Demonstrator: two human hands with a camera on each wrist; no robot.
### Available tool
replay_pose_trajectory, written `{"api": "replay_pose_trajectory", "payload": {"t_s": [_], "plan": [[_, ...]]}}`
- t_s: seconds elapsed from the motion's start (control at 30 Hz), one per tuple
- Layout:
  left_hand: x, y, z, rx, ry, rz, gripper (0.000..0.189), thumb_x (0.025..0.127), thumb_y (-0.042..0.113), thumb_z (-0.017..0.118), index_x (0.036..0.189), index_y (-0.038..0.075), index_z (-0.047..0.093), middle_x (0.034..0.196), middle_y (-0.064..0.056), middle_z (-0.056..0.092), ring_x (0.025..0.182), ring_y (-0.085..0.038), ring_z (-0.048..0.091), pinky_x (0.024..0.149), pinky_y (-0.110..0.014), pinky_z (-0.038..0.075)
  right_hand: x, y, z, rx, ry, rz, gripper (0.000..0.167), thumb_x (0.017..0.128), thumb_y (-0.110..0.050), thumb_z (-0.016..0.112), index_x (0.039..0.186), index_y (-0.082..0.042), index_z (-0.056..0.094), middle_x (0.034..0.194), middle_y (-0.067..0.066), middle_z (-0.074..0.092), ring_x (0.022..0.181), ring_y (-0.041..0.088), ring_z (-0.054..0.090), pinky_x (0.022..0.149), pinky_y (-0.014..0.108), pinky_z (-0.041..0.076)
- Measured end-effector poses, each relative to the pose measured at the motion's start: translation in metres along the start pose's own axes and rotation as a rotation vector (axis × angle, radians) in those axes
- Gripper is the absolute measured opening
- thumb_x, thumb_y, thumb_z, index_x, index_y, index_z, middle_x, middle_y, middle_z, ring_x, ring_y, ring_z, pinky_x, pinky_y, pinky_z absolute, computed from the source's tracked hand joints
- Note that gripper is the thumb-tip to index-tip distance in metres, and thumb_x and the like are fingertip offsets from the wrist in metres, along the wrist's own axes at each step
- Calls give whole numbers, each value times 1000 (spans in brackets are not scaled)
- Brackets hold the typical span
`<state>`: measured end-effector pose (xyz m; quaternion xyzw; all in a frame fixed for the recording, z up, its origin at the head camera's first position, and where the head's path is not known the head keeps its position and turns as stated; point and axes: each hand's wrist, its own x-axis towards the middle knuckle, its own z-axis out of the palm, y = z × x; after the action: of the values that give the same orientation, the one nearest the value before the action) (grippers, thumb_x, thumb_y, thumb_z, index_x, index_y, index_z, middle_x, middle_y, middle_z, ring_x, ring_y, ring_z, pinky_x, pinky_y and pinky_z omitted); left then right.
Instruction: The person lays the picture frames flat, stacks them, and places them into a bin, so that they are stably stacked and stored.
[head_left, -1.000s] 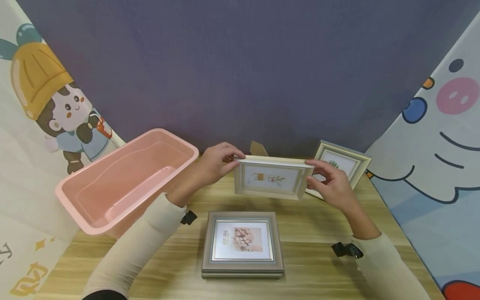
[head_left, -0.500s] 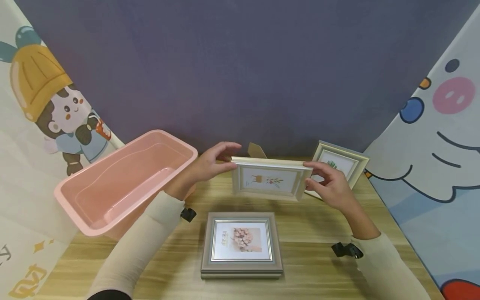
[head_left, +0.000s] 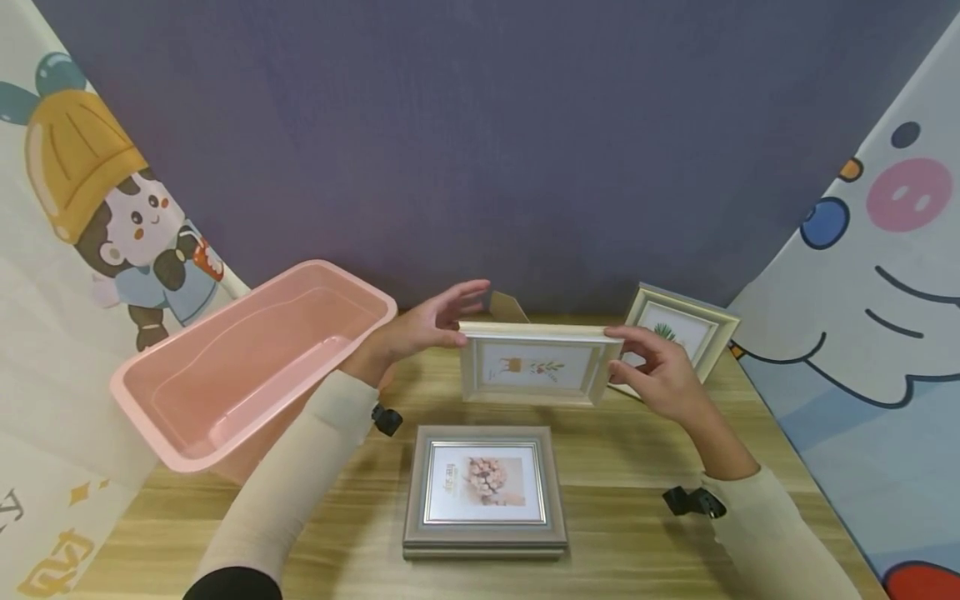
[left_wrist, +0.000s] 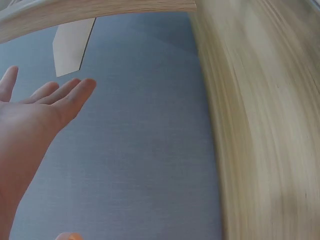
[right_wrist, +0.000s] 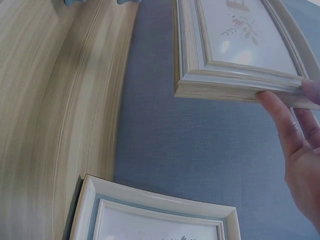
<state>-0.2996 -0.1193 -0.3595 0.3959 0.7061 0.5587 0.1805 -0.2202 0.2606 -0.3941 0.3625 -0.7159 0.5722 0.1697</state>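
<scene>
My right hand point(head_left: 660, 367) pinches the upper right corner of a cream picture frame point(head_left: 536, 368) with a printed basket and flower sprig, thumb in front and fingers behind. The frame stands upright, facing me, and its cardboard stand flap point(head_left: 508, 308) sticks out at the back. At the frame's left edge is my left hand point(head_left: 408, 336), fingers extended and spread, the thumb tip right at the upper left corner. The left wrist view shows the left fingers straight below the stand flap point(left_wrist: 74, 47). In the right wrist view, the right fingertips point(right_wrist: 272, 102) press the frame's side edge.
A pink plastic bin point(head_left: 255, 367) stands at the left. Closer to me, a grey-brown picture frame point(head_left: 486, 492) with a pink flower print lies flat on the wooden table point(head_left: 630, 533). Another picture frame point(head_left: 716, 337) stands tilted at the back right, near the blue-grey backdrop point(head_left: 487, 167).
My left hand has let go of the frame's upper left corner and straightened its fingers. The frame has shifted slightly left and toward me, while the right hand keeps its pinch.
</scene>
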Motion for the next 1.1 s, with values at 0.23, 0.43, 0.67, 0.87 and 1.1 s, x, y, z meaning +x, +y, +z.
{"api": "replay_pose_trajectory", "payload": {"t_s": [0.23, 0.43, 0.67, 0.87, 1.1], "plan": [[3, -4, 0, -83, -52, 28, 125, 74, 65, 80, 163, 6, 14, 171, -17, 13, 155, -42, 21, 121, -63, 25, 0, -1, -1, 1, -11, 9, 49, 81, 31, 59, 127, 14, 59, 97, 0, 71, 68, 12, 73, 63, 22, 61], [4, -2, 1, -108, -55, 27, 126, 74, 63, 81, 163, 5, 14, 171, -17, 15, 155, -42, 21, 117, -55, 38, -1, -3, -1, 1, -13, 17, 50, 81, 31, 59, 127, 14, 59, 97, -1, 71, 68, 13, 73, 64, 22, 61], [4, -1, 1, -125, -63, 34, 128, 72, 62, 83, 162, 1, 14, 170, -21, 11, 155, -43, 20, 118, -56, 35, 0, -4, -1, -7, -21, 10, 49, 80, 33, 59, 126, 16, 57, 96, -1, 71, 68, 10, 73, 62, 23, 61], [3, -1, 2, -68, -22, 18, 127, 71, 67, 81, 161, 3, 18, 170, -19, 16, 153, -44, 25, 120, -66, 25, 0, -4, -2, 53, -12, -10, 50, 79, 33, 58, 127, 16, 58, 95, 3, 72, 67, 12, 73, 63, 22, 61], [-3, 4, 5, -14, 53, -25, 119, 72, 68, 79, 160, 8, 26, 167, -14, 27, 150, -40, 33, 113, -55, 44, -1, -3, -2, 55, -6, -21, 51, 79, 34, 58, 127, 15, 58, 93, 6, 72, 67, 12, 73, 63, 22, 61]]}}
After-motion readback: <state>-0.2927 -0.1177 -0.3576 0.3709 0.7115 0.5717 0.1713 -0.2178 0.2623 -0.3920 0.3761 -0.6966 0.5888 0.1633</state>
